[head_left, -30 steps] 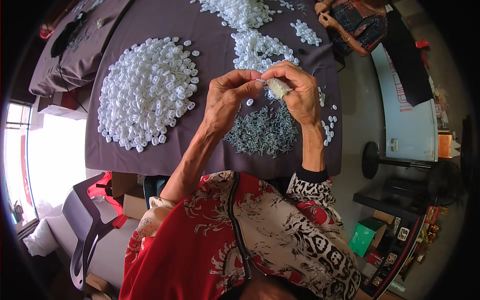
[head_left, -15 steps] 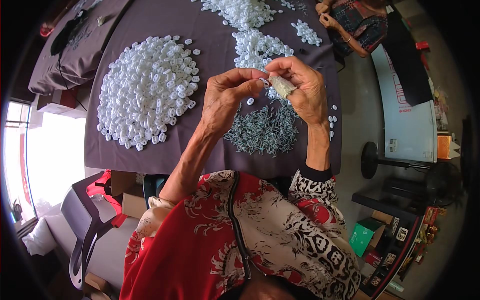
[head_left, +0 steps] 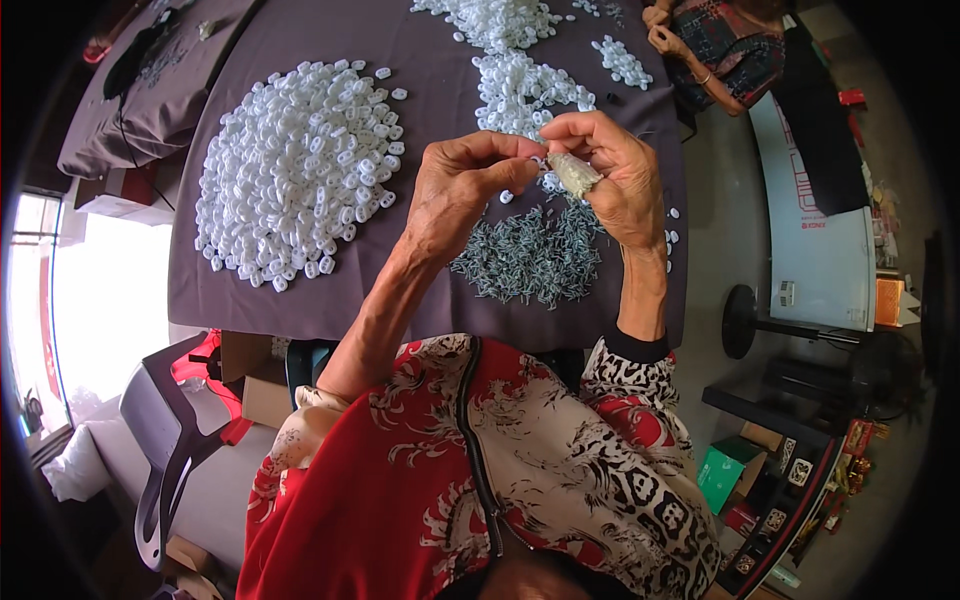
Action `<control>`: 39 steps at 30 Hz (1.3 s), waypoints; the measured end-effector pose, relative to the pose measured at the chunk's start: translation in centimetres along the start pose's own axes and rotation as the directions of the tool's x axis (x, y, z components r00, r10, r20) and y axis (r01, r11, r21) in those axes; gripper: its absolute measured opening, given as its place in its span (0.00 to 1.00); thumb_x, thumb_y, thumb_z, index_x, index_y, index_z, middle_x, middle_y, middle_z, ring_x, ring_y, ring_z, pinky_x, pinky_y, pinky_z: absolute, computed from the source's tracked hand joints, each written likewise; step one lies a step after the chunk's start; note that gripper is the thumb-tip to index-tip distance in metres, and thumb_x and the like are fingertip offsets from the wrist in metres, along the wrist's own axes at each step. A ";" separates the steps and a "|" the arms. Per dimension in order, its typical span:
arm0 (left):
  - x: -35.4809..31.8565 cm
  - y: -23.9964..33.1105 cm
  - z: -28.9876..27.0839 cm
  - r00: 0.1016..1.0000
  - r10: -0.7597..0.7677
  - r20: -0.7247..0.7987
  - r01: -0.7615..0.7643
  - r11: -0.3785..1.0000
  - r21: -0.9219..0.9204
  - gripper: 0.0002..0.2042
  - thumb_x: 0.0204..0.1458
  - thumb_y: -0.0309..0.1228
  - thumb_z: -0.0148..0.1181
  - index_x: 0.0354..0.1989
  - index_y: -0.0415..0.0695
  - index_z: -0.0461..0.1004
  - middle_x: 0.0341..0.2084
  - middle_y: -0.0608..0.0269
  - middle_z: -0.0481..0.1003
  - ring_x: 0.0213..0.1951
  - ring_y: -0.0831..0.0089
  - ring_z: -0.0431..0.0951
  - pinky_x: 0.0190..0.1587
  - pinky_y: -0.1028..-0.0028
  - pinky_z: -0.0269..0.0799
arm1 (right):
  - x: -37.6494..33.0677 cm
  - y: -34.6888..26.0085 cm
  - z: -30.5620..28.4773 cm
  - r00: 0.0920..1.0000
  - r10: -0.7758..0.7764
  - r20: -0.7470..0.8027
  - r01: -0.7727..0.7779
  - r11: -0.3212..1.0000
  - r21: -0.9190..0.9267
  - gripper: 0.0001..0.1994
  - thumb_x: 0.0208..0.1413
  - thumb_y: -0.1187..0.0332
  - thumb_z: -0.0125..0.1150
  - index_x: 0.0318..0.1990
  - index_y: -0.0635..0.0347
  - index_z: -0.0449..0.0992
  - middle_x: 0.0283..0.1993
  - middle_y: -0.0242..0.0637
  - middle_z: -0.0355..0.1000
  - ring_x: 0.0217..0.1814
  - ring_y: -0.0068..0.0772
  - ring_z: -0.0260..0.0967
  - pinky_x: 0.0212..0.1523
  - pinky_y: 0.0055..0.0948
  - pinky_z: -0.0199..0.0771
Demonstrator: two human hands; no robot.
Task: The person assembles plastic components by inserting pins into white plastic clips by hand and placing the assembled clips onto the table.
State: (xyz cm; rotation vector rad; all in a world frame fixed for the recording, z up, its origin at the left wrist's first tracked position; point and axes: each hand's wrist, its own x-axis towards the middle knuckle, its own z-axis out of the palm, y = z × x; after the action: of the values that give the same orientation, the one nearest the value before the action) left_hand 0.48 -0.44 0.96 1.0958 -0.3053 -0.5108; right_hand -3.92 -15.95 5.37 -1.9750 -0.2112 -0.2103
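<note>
**Where the bare left hand [head_left: 452, 190] meets the bare right hand [head_left: 622, 182], a small whitish piece [head_left: 543, 164] shows**

The brownish-purple cloth-covered table [head_left: 420, 312] ends just before the person's body, and its right edge passes close beside the right forearm. Cloth shows between the left forearm and a large heap of white, oval, slotted pieces [head_left: 295, 175]. The left hand pinches the whitish piece, mostly hidden, between thumb and forefinger tips. The right hand, a rough cream cover [head_left: 577, 177] on its thumb, is nearly closed beside it; whether it grips too, I cannot tell. Nearer the body lie short grey-green pins [head_left: 525, 260].
</note>
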 end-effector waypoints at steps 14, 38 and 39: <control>0.0 0.0 -0.2 1.000 -0.020 0.000 0.020 0.999 0.034 0.08 0.41 0.26 0.59 0.31 0.37 0.76 0.20 0.67 0.72 0.24 0.83 0.67 0.29 0.83 0.63 | -0.3 0.2 0.0 1.000 0.019 0.016 -0.018 1.000 -0.004 0.11 0.46 0.82 0.52 0.40 0.67 0.69 0.31 0.28 0.67 0.33 0.15 0.63 0.37 0.13 0.64; 0.7 -0.8 -0.7 0.999 -0.019 0.045 0.020 1.000 -0.022 0.08 0.42 0.25 0.59 0.31 0.36 0.73 0.22 0.62 0.73 0.24 0.79 0.72 0.32 0.79 0.67 | 0.5 0.7 0.1 0.991 -0.108 0.078 0.121 0.974 -0.191 0.11 0.43 0.82 0.54 0.37 0.64 0.71 0.30 0.31 0.70 0.34 0.18 0.67 0.37 0.18 0.68; 0.8 -0.9 -0.5 0.999 -0.028 0.030 0.030 0.998 -0.053 0.09 0.42 0.26 0.60 0.31 0.35 0.73 0.21 0.62 0.73 0.23 0.80 0.71 0.29 0.81 0.67 | 0.4 0.9 0.1 0.994 -0.101 0.052 0.108 0.981 -0.159 0.11 0.44 0.82 0.54 0.37 0.64 0.71 0.30 0.30 0.69 0.34 0.17 0.67 0.37 0.18 0.68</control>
State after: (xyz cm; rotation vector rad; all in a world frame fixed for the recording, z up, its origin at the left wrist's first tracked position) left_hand 1.18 -0.74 -0.07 1.0427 -0.2999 -0.5580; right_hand -3.27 -16.22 4.65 -2.1326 -0.3353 -0.2594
